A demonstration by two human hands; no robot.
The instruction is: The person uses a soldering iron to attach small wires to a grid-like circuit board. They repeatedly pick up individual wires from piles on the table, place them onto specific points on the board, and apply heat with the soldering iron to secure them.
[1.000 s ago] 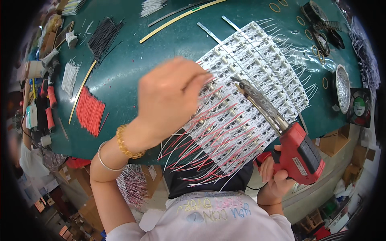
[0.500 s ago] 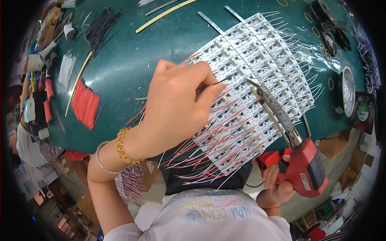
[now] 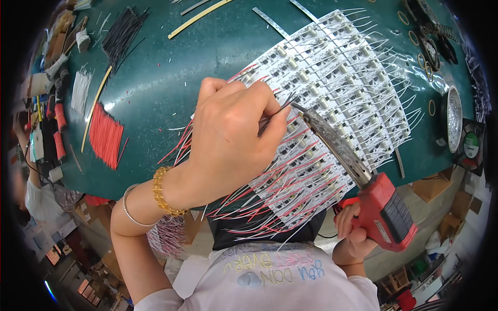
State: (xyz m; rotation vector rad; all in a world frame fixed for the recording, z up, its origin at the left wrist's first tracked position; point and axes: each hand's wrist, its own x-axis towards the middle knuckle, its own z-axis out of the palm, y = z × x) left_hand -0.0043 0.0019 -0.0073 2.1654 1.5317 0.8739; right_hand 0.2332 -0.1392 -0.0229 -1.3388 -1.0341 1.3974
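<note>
A pinch of my left hand [image 3: 236, 135] holds thin black wires [image 3: 286, 101] over a white panel of small circuit boards [image 3: 332, 122]. My right hand [image 3: 355, 230] is wrapped round the grip of a red soldering gun [image 3: 386, 211]. Its dark tip reaches up-left to the black wire ends beside my left fingertips; whether it touches them or the board I cannot tell. Red and white wires [image 3: 290, 171] stick out from the panel's near-left rows, and white wires [image 3: 399, 88] fringe its right side. My left palm and curled fingers hide part of the panel.
On the green table [image 3: 155, 67] lie bundles of black wires [image 3: 122, 36], red wires [image 3: 106, 137] and white wires [image 3: 81, 90] at left. Yellow strips [image 3: 199, 18] lie farther off. At right stand a round metal dish [image 3: 453, 119] and a solder spool [image 3: 471, 144]; several rings lie near.
The soldering gun has moved left and slightly down, bringing its tip to the wire ends at my left fingertips. My left hand keeps its pinch, nearly in place.
</note>
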